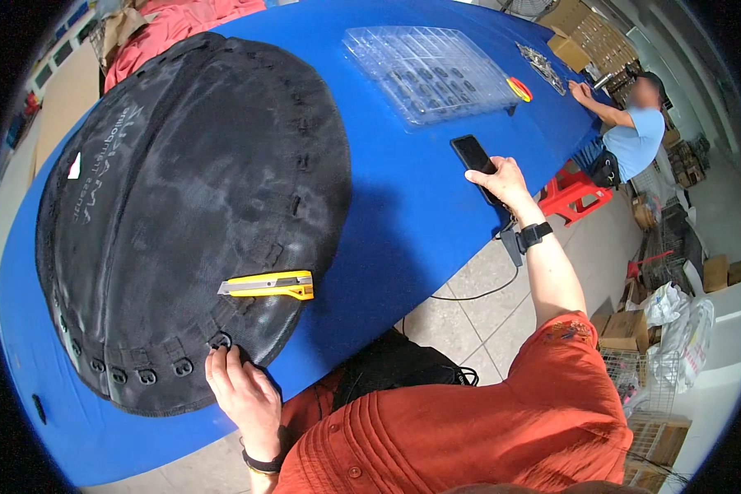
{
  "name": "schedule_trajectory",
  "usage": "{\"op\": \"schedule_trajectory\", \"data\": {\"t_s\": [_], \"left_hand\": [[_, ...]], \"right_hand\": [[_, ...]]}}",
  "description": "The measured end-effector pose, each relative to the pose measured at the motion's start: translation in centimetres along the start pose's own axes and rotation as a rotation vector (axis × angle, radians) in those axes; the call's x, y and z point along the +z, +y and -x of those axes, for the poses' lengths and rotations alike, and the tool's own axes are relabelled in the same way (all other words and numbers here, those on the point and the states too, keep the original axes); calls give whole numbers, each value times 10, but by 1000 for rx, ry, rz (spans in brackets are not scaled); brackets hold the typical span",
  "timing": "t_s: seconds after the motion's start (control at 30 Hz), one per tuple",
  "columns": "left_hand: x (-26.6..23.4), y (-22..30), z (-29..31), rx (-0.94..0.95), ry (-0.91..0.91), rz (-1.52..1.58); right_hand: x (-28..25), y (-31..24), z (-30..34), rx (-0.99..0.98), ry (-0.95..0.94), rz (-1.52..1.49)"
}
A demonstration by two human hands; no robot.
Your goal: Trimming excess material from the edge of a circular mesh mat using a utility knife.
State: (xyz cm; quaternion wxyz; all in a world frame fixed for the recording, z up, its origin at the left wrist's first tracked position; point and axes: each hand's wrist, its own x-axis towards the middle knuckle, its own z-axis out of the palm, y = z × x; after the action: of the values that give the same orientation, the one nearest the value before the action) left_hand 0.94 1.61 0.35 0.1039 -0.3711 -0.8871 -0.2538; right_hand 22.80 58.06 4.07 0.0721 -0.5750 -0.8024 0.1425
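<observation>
While R hand (504,181) holds phone (473,155), cutter (267,285) tops blk cover (198,181), box (449,43) nr.

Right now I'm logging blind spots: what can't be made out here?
All in the head view:
Part of the phone: covered by the right hand.
Palm of the left hand: hidden by the hand's own back.
Single pieces in the shiny pile: too small.

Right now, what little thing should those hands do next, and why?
Perhaps the right hand should leave the phone on the blue table. It grips the phone, while the left hand reaches a black buckle near the black mat's edge; two free hands might work better.
</observation>
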Motion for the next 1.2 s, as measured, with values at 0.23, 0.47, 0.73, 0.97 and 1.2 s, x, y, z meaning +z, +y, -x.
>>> {"op": "schedule_trajectory", "data": {"t_s": [0.23,0.47,0.73,0.97,1.2], "left_hand": [[2,-2,0,1,-10,-23],[3,-4,2,5,-7,-31],[3,-4,2,0,-14,-27],[2,-3,1,-5,-19,-25],[3,-4,2,6,-6,-5]], "right_hand": [[-2,-11,8,17,-2,58],[-2,-8,9,3,5,58],[-2,-6,5,0,-20,72],[-1,-7,8,-14,17,82],[-1,-7,5,9,2,68]]}}
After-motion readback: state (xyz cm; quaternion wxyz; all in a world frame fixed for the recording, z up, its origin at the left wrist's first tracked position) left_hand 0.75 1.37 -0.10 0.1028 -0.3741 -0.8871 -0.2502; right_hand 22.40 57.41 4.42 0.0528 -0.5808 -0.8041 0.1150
